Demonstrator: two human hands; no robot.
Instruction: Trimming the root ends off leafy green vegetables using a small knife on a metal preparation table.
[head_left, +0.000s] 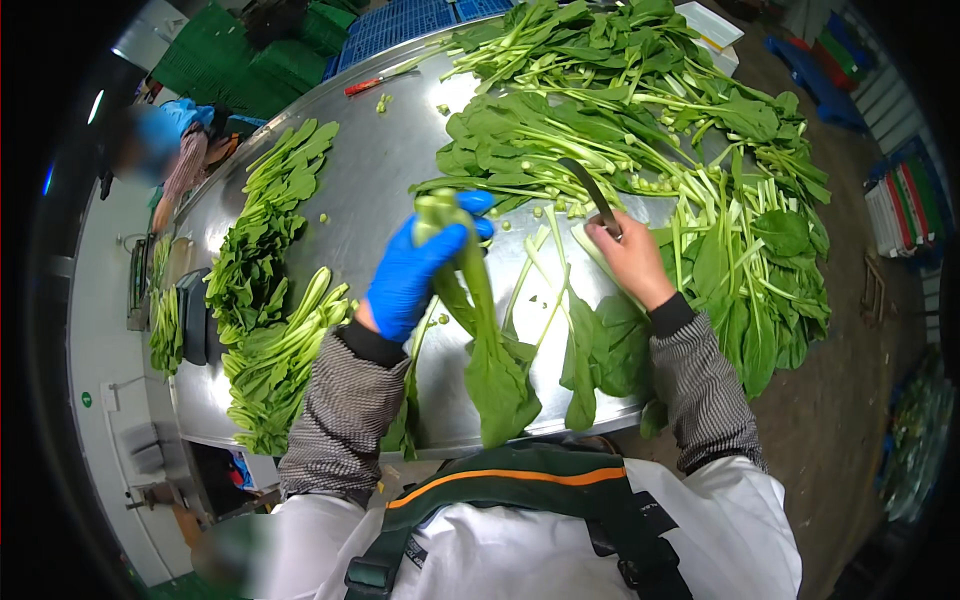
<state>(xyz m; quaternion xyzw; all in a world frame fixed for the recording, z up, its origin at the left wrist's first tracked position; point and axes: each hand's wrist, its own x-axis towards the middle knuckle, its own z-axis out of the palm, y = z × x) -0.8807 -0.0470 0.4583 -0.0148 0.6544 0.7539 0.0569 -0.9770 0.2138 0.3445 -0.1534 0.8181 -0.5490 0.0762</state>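
My left hand, in a blue glove, is closed round the pale stem end of a leafy green, its leaves hanging down over the near part of the steel table. My right hand, ungloved, grips a knife with a dark curved blade that points away from me and to the left. The blade is apart from the held green. Below my right hand, loose leaves lie close to the table's near edge. Small cut stem ends are scattered by the large heap of leafy greens.
Greens lined up in a row lie along the table's left side. A red-handled tool rests near the far edge. Beyond the left edge another person stands. Blue crates and green crates are at the back.
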